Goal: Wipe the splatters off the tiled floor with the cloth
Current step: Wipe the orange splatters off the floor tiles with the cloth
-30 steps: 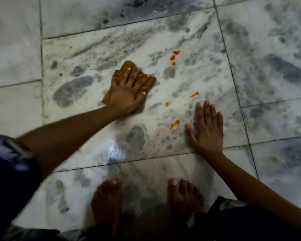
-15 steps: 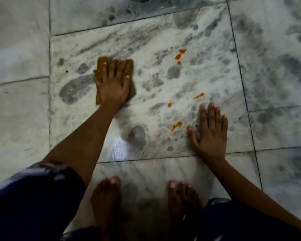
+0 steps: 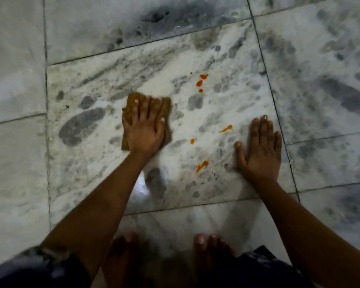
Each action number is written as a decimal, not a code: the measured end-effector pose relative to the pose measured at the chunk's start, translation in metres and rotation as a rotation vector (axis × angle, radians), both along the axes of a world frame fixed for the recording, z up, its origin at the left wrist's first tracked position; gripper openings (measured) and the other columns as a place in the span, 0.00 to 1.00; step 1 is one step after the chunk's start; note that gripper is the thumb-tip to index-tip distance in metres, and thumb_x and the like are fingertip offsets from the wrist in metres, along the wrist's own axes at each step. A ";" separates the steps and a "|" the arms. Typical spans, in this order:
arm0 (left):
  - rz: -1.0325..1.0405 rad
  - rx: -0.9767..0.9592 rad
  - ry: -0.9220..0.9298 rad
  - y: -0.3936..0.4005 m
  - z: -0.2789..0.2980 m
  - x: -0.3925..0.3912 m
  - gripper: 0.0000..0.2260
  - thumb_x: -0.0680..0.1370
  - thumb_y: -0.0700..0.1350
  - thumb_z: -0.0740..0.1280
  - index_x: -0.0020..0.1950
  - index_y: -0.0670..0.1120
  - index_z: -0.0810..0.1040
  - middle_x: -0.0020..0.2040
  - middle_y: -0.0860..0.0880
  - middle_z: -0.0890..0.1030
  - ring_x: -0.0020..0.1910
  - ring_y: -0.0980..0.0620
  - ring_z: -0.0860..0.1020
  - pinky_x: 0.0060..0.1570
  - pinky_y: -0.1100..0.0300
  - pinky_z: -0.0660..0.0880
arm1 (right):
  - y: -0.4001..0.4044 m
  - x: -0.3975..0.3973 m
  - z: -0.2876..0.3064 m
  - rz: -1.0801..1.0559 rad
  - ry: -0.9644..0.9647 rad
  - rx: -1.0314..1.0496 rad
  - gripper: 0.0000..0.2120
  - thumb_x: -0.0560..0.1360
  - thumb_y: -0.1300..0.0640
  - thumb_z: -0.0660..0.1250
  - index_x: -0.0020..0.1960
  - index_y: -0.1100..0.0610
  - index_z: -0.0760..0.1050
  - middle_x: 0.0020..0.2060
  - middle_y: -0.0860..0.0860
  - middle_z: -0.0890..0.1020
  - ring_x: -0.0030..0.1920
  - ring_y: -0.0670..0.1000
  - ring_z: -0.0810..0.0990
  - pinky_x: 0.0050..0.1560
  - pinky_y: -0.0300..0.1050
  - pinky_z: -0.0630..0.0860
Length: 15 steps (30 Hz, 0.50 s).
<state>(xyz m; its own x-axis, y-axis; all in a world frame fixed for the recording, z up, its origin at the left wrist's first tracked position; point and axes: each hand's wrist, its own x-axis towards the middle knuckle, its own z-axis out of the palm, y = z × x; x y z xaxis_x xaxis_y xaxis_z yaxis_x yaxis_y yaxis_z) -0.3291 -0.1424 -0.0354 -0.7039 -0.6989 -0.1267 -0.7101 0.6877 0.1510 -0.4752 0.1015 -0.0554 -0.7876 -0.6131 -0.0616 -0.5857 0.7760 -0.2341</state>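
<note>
1. Left hand (image 3: 144,129): fingers straight, released, pressing flat on the brown cloth (image 3: 168,104)
2. Cloth: on the marble floor (image 3: 112,80), left of the orange splatters (image 3: 202,165)
3. Right hand (image 3: 260,150): released, flat on the floor, just right of the splatters

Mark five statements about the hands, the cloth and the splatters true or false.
1. The left hand presses flat on the brown cloth. True.
2. The right hand holds a second cloth. False: it rests flat on the tile, holding nothing.
3. Orange splatters lie between the two hands. True.
4. The cloth covers the top cluster. False: that cluster lies uncovered, apart from the cloth.
5. The person wears shoes. False: bare feet.
</note>
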 end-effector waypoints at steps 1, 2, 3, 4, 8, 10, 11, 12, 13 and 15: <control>0.027 0.000 -0.008 -0.016 0.001 -0.023 0.24 0.78 0.56 0.48 0.74 0.56 0.60 0.76 0.49 0.60 0.76 0.45 0.53 0.70 0.38 0.48 | 0.000 0.001 0.000 0.000 0.003 -0.002 0.34 0.76 0.42 0.48 0.76 0.60 0.52 0.76 0.59 0.54 0.76 0.56 0.52 0.74 0.51 0.45; 0.042 0.008 -0.019 -0.031 0.002 -0.050 0.24 0.78 0.56 0.47 0.75 0.57 0.58 0.77 0.50 0.58 0.76 0.45 0.51 0.70 0.38 0.46 | 0.000 0.001 0.000 -0.006 0.003 -0.004 0.34 0.76 0.42 0.48 0.76 0.60 0.52 0.76 0.59 0.54 0.76 0.56 0.52 0.74 0.51 0.45; 0.043 0.013 -0.024 -0.041 0.003 -0.076 0.24 0.79 0.56 0.47 0.76 0.57 0.56 0.77 0.50 0.56 0.76 0.46 0.50 0.70 0.38 0.44 | 0.001 0.001 0.001 -0.012 0.002 -0.006 0.34 0.76 0.42 0.48 0.76 0.60 0.52 0.76 0.59 0.55 0.76 0.56 0.52 0.74 0.51 0.46; 0.029 0.019 -0.030 -0.046 0.003 -0.103 0.24 0.79 0.56 0.47 0.76 0.57 0.55 0.78 0.50 0.55 0.76 0.46 0.49 0.70 0.38 0.44 | 0.000 0.000 0.001 -0.018 0.003 -0.008 0.34 0.76 0.42 0.49 0.76 0.60 0.53 0.75 0.59 0.55 0.76 0.55 0.52 0.74 0.52 0.47; -0.088 0.012 0.015 -0.020 0.002 -0.138 0.23 0.80 0.55 0.48 0.75 0.56 0.57 0.77 0.50 0.57 0.76 0.47 0.50 0.71 0.39 0.44 | -0.001 0.000 0.005 -0.027 -0.019 -0.005 0.34 0.75 0.42 0.50 0.76 0.60 0.55 0.75 0.58 0.57 0.75 0.55 0.53 0.74 0.53 0.49; -0.182 0.008 0.044 -0.007 0.000 -0.113 0.23 0.79 0.56 0.46 0.75 0.57 0.59 0.76 0.51 0.60 0.76 0.47 0.53 0.71 0.39 0.47 | -0.001 0.000 0.006 -0.031 -0.030 -0.005 0.34 0.75 0.42 0.50 0.76 0.60 0.55 0.75 0.58 0.57 0.75 0.55 0.54 0.74 0.53 0.49; -0.200 0.014 0.058 -0.005 -0.001 -0.097 0.24 0.78 0.56 0.45 0.74 0.58 0.59 0.76 0.51 0.61 0.76 0.47 0.54 0.71 0.39 0.49 | -0.002 0.000 0.006 -0.036 -0.032 -0.006 0.34 0.75 0.42 0.50 0.76 0.60 0.55 0.75 0.58 0.57 0.75 0.55 0.54 0.74 0.53 0.49; -0.187 0.028 0.063 -0.006 -0.001 -0.086 0.24 0.78 0.57 0.45 0.74 0.57 0.60 0.75 0.50 0.62 0.76 0.47 0.54 0.70 0.38 0.51 | -0.001 -0.001 0.005 -0.040 -0.033 -0.007 0.35 0.75 0.42 0.50 0.76 0.60 0.55 0.75 0.58 0.57 0.75 0.55 0.54 0.74 0.53 0.49; -0.137 0.041 0.058 -0.012 -0.001 -0.081 0.24 0.78 0.56 0.45 0.74 0.57 0.60 0.76 0.50 0.61 0.76 0.47 0.54 0.70 0.38 0.51 | -0.001 0.000 0.005 -0.038 -0.030 -0.007 0.35 0.75 0.42 0.50 0.76 0.60 0.55 0.75 0.58 0.57 0.75 0.55 0.54 0.74 0.53 0.49; 0.026 0.048 0.029 -0.025 0.002 -0.097 0.23 0.80 0.55 0.47 0.75 0.57 0.58 0.77 0.51 0.58 0.76 0.48 0.51 0.71 0.39 0.48 | -0.001 0.000 0.004 -0.040 -0.027 -0.008 0.35 0.75 0.42 0.51 0.76 0.60 0.55 0.75 0.58 0.57 0.75 0.55 0.54 0.74 0.53 0.48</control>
<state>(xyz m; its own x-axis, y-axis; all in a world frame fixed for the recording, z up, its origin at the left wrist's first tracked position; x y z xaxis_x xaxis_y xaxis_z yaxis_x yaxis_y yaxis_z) -0.4265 -0.1676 -0.0336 -0.6895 -0.7106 -0.1403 -0.7224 0.6606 0.2045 -0.4750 0.1008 -0.0512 -0.8099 -0.5813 -0.0784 -0.5472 0.7968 -0.2563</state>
